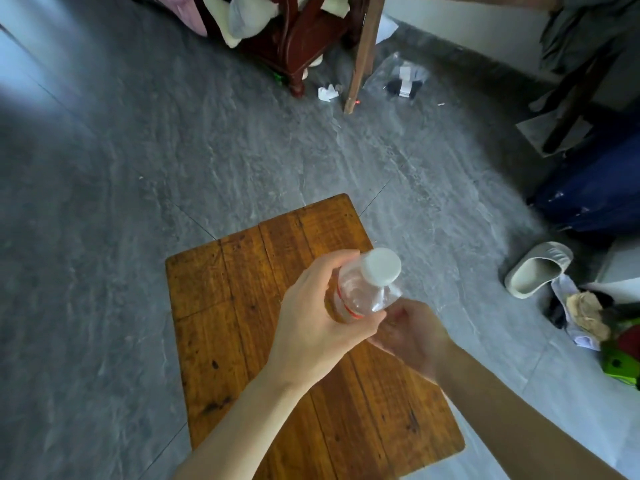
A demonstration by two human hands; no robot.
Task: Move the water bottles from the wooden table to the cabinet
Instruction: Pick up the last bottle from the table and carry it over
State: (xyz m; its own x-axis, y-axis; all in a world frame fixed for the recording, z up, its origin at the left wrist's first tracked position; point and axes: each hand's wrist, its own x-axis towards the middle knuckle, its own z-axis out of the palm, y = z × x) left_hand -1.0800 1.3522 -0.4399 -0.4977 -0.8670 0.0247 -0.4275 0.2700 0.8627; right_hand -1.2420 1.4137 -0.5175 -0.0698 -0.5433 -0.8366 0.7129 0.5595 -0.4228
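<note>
A clear water bottle (363,289) with a white cap and a red-edged label is held upright above the wooden table (242,306). My left hand (318,313) grips the bottle's body, fingers wrapped round it from the left. My right hand (412,330) is just to the right and below, its fingers loosely curled close to the bottle's lower side; whether it touches the bottle is hard to tell. No other bottle shows on the table. The cabinet is not clearly in view.
Grey tiled floor surrounds the table. A dark red carved furniture leg (298,46) and a wooden leg (360,57) stand at the back. A white slipper (536,268), a blue bag (595,192) and scattered clutter (606,327) lie on the right.
</note>
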